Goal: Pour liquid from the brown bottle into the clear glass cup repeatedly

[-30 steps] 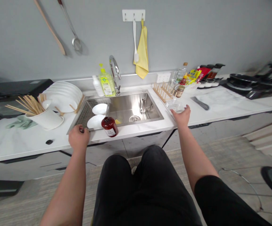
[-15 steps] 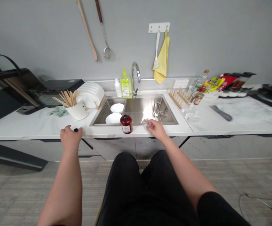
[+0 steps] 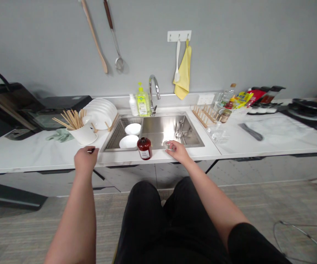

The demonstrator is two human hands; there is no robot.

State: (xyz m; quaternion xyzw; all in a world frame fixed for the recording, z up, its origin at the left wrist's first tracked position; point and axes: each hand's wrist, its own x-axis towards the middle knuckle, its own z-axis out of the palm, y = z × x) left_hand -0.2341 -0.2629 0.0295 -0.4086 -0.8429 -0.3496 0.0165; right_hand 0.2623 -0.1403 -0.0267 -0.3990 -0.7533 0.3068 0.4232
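Note:
A dark red-brown bottle (image 3: pixel 144 149) with a white label stands upright on the counter's front strip, at the sink's front rim. Its neck is uncovered. My left hand (image 3: pixel 86 159) is closed on a small black cap (image 3: pixel 91 150), mostly hidden by the fingers, over the counter left of the sink. To the right of the bottle, my right hand (image 3: pixel 178 151) hovers by the sink's front edge, fingers loosely curved and apart, with nothing visible in them. Two white bowls (image 3: pixel 129 142) sit in the left part of the steel sink (image 3: pixel 158 126).
A white pot of chopsticks (image 3: pixel 83 135), a green cloth (image 3: pixel 60 135) and racked plates (image 3: pixel 102 113) are left of the sink. Behind it stand a tap (image 3: pixel 153 93) and a yellow-green soap bottle (image 3: pixel 143 104). Rightward are a wooden rack (image 3: pixel 205 114) and a jar (image 3: pixel 224 116).
The view has shifted slightly. My left hand has turned, so less of the black cap shows. The fingers of my right hand have opened a little; the bottle stays put.

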